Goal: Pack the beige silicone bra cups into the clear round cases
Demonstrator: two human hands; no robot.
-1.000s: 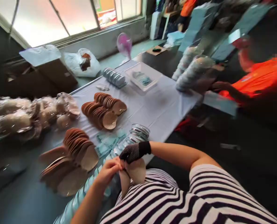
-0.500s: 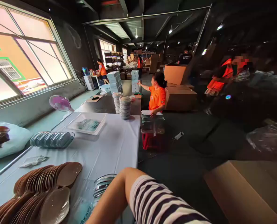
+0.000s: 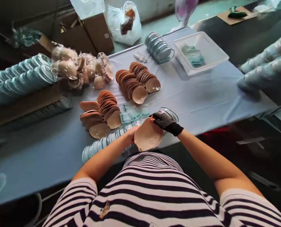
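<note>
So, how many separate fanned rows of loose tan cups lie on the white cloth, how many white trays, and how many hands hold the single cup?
Fanned rows of tan cups: 4
White trays: 1
Hands on the cup: 2, left and gloved right
Total: 7

View swung back down to table; both hands back in sight; pad now spread open between them.
</note>
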